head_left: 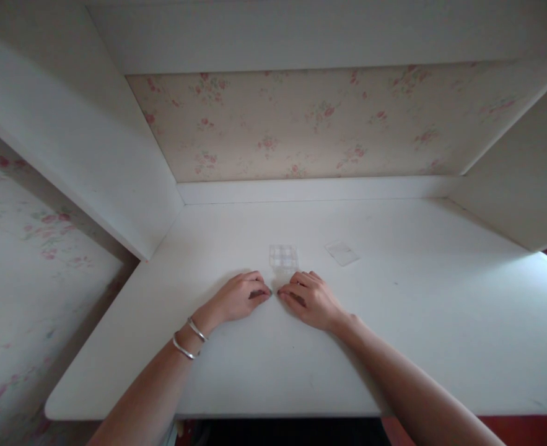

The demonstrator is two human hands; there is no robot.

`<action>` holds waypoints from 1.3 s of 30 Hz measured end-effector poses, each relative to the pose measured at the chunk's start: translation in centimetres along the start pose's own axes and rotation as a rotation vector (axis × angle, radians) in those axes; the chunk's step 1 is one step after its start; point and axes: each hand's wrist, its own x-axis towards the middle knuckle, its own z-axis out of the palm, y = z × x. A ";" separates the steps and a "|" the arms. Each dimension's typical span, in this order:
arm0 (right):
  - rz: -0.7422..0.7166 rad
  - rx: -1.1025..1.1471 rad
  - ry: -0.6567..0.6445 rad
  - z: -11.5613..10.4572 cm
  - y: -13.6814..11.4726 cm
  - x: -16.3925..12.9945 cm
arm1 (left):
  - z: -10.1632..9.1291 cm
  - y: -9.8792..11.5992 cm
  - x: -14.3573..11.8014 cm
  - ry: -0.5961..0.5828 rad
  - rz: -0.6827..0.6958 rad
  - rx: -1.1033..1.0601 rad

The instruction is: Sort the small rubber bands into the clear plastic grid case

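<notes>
While both hands rest knuckles-up on the white desk (394, 322), a small clear plastic box (283, 256) sits just beyond the fingertips, at 12 o'clock from the gap between them. Box: transparent, squarish, low, rounded corners, split inside into a grid of small compartments. Contents too faint to tell. Near the fingers; contact can't be confirmed.

Left hand (236, 298): palm down, fingers curled and held together, tips pointing toward 3 o'clock. Nothing visibly held. Two thin silver bangles (190, 338) on that wrist, smooth metal.

Right hand (311, 300): palm down, fingers curled and close together, tips pointing toward 9 o'clock. Nothing visibly held. The two sets of fingertips nearly meet, narrow gap between. Can't tell whether anything small sits under them.

Flat clear plastic piece (342, 253) lies at about 2 o'clock from the right hand and 3 o'clock from the box, apart from both. Thin, roughly rectangular, turned at an angle, glossy.

Desk surface: matte white, smooth, rounded front edge and corner at 8 o'clock. White side panels (87, 155) rise at 9 and 3 o'clock, with a white shelf overhead. Back wall (310, 124) at 12 o'clock is cream wallpaper with small pink flowers; same print shows on the wall far left.
</notes>
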 end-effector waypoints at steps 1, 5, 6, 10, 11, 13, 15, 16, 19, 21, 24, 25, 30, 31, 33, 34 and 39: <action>0.002 0.003 0.002 -0.1 0.0 0.0 | 0.0 0.0 0.0 0.003 -0.001 -0.024; 0.003 0.007 0.012 -0.3 0.0 -0.1 | -0.1 0.0 0.3 0.081 -0.054 -0.145; 0.002 0.006 0.015 -0.3 -0.1 -0.1 | -0.2 0.0 0.5 0.122 -0.081 -0.165; -0.004 -0.038 0.010 -0.2 -0.6 0.1 | -0.6 -0.2 1.4 0.271 -0.133 -0.191; -0.007 -0.059 0.005 -0.2 -0.8 0.2 | -0.6 -0.3 1.8 0.300 -0.134 -0.188; -0.015 -0.104 -0.007 0.0 -1.2 0.5 | -0.7 -0.5 2.7 0.354 -0.139 -0.178; -0.027 -0.142 -0.025 0.1 -1.5 0.8 | -0.6 -0.7 3.9 0.394 -0.145 -0.167; -0.033 -0.155 -0.036 0.2 -1.7 1.0 | -0.5 -0.9 4.5 0.408 -0.147 -0.159; -0.048 -0.171 -0.072 0.4 -2.1 1.4 | -0.3 -1.5 6.7 0.432 -0.149 -0.117; -0.053 -0.176 -0.097 0.5 -2.3 1.6 | 0.0 -2.0 7.9 0.427 -0.153 -0.083; -0.063 -0.184 -0.121 0.7 -2.2 1.8 | 0.4 -2.6 9.2 0.398 -0.190 -0.047; -0.068 -0.187 -0.122 0.8 -2.1 1.8 | 0.6 -2.8 9.5 0.386 -0.203 -0.043; -0.110 -0.200 -0.109 1.2 -1.8 1.8 | 1.2 -3.1 9.8 0.341 -0.219 -0.085; -0.117 -0.200 -0.107 1.2 -1.8 1.8 | 1.3 -3.2 9.7 0.350 -0.228 -0.102; -0.125 -0.199 -0.106 1.2 -1.9 1.8 | 1.3 -3.2 9.3 0.376 -0.248 -0.130; -0.128 -0.199 -0.106 1.2 -1.9 1.8 | 1.2 -3.2 9.0 0.384 -0.248 -0.137; -0.136 -0.194 -0.087 1.1 -1.6 1.5 | 1.2 -2.9 6.9 0.302 -0.154 -0.143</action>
